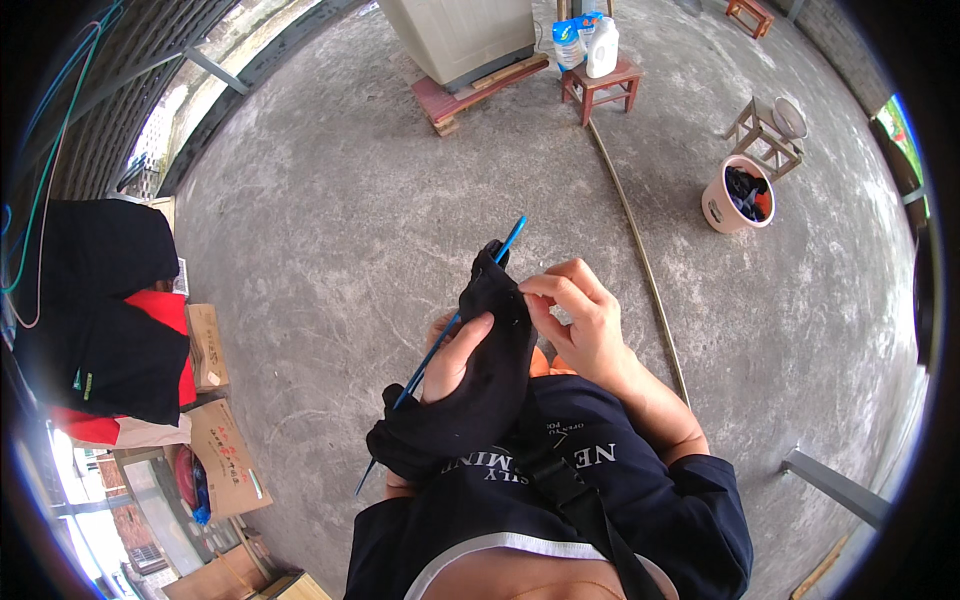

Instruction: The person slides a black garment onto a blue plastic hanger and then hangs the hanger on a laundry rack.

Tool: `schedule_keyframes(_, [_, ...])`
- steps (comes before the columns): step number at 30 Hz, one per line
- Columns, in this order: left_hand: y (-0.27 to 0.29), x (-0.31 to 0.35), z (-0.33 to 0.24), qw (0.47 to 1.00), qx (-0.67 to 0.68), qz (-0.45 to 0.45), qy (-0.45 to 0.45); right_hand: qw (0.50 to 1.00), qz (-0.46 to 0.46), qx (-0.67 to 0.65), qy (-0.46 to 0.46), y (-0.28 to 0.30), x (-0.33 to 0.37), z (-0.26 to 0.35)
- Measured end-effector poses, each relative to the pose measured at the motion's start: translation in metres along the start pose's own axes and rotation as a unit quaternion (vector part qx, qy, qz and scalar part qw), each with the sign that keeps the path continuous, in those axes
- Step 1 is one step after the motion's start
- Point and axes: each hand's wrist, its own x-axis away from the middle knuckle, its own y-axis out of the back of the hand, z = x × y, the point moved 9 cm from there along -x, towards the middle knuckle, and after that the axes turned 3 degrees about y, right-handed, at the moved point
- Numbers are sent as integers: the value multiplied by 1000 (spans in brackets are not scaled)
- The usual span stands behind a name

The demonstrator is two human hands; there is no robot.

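A black garment (492,375), its exact kind not clear, is bunched in front of my chest. A blue clothes hanger (512,238) slants along it, one end sticking out past the far edge of the cloth and the other poking out at the near left. My left hand (452,362) is closed around the garment and hanger, thumb on top, with the other fingers mostly hidden. At the garment's upper right edge, my right hand (582,312) pinches the cloth between thumb and fingertips.
A pink bucket (722,205) of clothes stands right, beside a small wooden stool (765,135). A red stool (605,85) with a white bottle (602,48) is ahead. Black clothes (110,310) hang left above cardboard boxes (225,455). A long pole (640,245) lies on the floor.
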Motion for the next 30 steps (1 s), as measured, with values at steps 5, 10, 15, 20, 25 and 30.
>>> schedule_keyframes(5, [-10,1,-6,999,-15,38,-19,995,-8,79,57,1,-1,10])
schedule_keyframes(10, [-5,0,-5,998,-18,42,-42,989,-7,120,88,2,-3,18])
schedule_keyframes(15, [-9,2,-9,995,-55,43,-75,983,1,146,112,-1,-2,22])
schedule_keyframes(20, [-4,2,-7,996,-53,32,-64,988,1,135,79,5,-2,17])
schedule_keyframes(25, [-6,5,-6,998,-39,16,-44,997,-3,69,41,6,1,11])
schedule_keyframes(30, [-13,8,-8,995,-52,46,-71,994,11,97,57,4,2,15])
